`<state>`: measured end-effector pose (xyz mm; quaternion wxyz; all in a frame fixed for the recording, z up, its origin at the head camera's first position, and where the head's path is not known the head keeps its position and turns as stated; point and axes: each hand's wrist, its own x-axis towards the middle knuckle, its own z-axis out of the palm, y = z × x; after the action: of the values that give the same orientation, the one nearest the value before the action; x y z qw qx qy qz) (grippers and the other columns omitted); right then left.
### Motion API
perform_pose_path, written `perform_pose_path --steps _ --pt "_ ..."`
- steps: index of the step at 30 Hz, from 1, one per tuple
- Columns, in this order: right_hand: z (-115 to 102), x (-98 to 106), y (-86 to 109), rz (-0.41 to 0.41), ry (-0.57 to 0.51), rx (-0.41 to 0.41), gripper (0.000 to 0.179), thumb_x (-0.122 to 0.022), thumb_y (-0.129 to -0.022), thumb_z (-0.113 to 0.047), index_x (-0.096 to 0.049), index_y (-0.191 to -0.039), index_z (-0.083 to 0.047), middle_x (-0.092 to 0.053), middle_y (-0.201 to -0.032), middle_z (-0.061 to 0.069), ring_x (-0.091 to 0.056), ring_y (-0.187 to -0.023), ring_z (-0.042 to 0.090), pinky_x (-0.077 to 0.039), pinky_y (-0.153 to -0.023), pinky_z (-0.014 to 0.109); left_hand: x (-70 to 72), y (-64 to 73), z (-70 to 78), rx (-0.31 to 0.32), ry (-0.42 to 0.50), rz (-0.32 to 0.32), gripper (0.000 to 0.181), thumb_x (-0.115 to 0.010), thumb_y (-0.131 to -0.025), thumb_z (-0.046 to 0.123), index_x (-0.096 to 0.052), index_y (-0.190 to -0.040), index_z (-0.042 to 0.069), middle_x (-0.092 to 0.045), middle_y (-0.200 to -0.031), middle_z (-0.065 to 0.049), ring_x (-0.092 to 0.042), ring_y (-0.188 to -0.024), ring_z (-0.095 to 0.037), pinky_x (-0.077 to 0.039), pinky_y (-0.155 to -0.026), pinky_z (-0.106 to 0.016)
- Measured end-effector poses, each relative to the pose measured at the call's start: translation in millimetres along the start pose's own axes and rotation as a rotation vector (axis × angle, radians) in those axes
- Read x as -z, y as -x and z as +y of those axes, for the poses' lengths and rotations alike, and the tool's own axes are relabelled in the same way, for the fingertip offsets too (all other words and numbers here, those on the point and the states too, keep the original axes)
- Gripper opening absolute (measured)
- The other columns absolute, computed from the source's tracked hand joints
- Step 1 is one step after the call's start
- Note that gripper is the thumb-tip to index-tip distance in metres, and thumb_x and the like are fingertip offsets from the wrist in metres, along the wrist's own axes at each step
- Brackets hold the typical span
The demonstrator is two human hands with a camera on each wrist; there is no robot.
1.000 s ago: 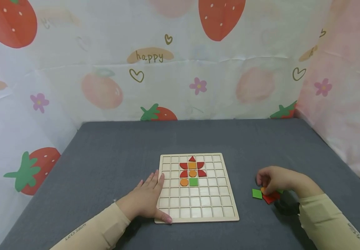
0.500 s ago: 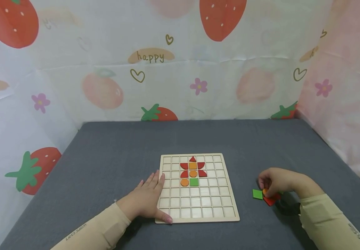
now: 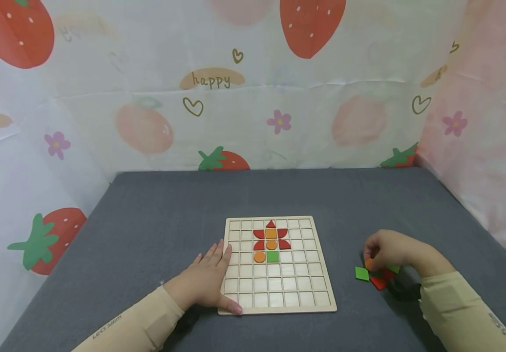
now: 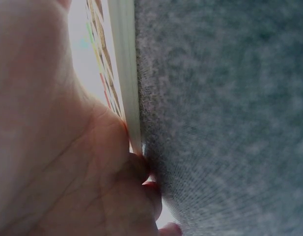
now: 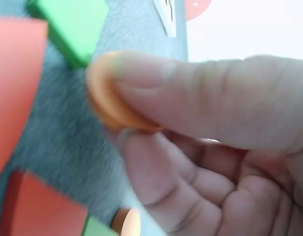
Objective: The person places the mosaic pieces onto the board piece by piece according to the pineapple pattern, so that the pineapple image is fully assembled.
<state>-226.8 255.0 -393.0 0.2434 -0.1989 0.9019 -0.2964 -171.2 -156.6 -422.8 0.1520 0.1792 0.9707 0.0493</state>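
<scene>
A wooden grid board [image 3: 279, 309] lies flat on the grey table, bearing a pattern of red, orange and green tiles. My left hand [image 3: 204, 278] rests with spread, straight fingers along its left edge, the thumb over the near left corner. Between thumb and finger, my right hand [image 3: 393, 252] pinches an orange round tile [image 5: 104, 93]. Below that hand lie a green square tile [image 3: 362, 273] and red tiles [image 3: 378, 282], with more green partly hidden by the hand. On the board, an orange disc [image 3: 259, 256] sits beside a green square [image 3: 272, 256].
A dark grey cloth [image 3: 169, 205] covers the table. Behind and at the sides hang white sheets [image 3: 305, 107] printed with strawberries, hearts and flowers. In the right wrist view, another small orange piece [image 5: 127, 223] lies near the red and green tiles.
My right hand has lifted slightly, raising the orange round tile from the loose pile and uncovering more of the red and green tiles. The left hand and board stay put.
</scene>
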Motion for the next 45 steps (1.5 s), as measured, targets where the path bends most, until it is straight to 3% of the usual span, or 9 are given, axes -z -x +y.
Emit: perform_pose_path --steps 7,13,25,32,45 --pt "-19 4 -15.1 0.166 0.021 -0.036 0.014 -0.069 -0.08 -0.017 -0.061 -0.072 -0.009 -0.056 -0.068 0.0 -0.045 -0.059 0.016 -0.038 -0.052 0.031 0.7 0.4 0.0 -0.007 0.006 0.001 0.14 -0.055 -0.044 0.087 -0.011 -0.147 0.004 -0.004 -0.152 -0.019 -0.007 -0.139 -0.033 -0.017 -0.105 -0.055" --pt "-33 -2 -33.7 0.216 0.013 -0.034 0.015 -0.07 -0.08 -0.03 -0.068 -0.079 -0.015 -0.063 -0.081 -0.001 -0.052 -0.072 0.016 -0.042 -0.062 0.032 0.9 0.1 0.4 -0.011 0.008 0.007 0.139 -0.056 -0.045 0.087 -0.011 -0.146 0.003 -0.005 -0.151 -0.02 -0.008 -0.138 -0.034 -0.018 -0.105 -0.055" --pt "-74 -33 -62.9 0.207 -0.071 -0.047 0.007 -0.069 -0.082 -0.016 -0.066 -0.078 -0.011 -0.061 -0.071 0.003 -0.053 -0.064 0.018 -0.046 -0.059 0.03 2.1 1.3 1.0 -0.014 -0.001 0.007 0.139 -0.056 -0.045 0.086 -0.011 -0.146 0.003 -0.005 -0.151 -0.019 -0.008 -0.138 -0.033 -0.017 -0.105 -0.054" --pt "-90 -46 -74.3 0.163 -0.032 0.047 0.009 -0.066 -0.084 -0.013 -0.067 -0.075 -0.011 -0.059 -0.065 0.001 -0.05 -0.057 0.016 -0.042 -0.054 0.028 2.1 1.4 0.8 -0.013 0.003 -0.003 0.139 -0.056 -0.045 0.086 -0.01 -0.146 0.003 -0.004 -0.151 -0.019 -0.007 -0.139 -0.033 -0.017 -0.105 -0.055" --pt "-103 -61 -89.3 0.158 0.029 0.075 0.011 -0.068 -0.082 -0.012 -0.068 -0.071 -0.014 -0.06 -0.068 -0.004 -0.05 -0.063 0.013 -0.043 -0.06 0.028 3.4 2.5 1.5 -0.015 0.003 0.002 0.139 -0.055 -0.045 0.087 -0.011 -0.146 0.003 -0.005 -0.151 -0.02 -0.008 -0.139 -0.033 -0.018 -0.105 -0.055"
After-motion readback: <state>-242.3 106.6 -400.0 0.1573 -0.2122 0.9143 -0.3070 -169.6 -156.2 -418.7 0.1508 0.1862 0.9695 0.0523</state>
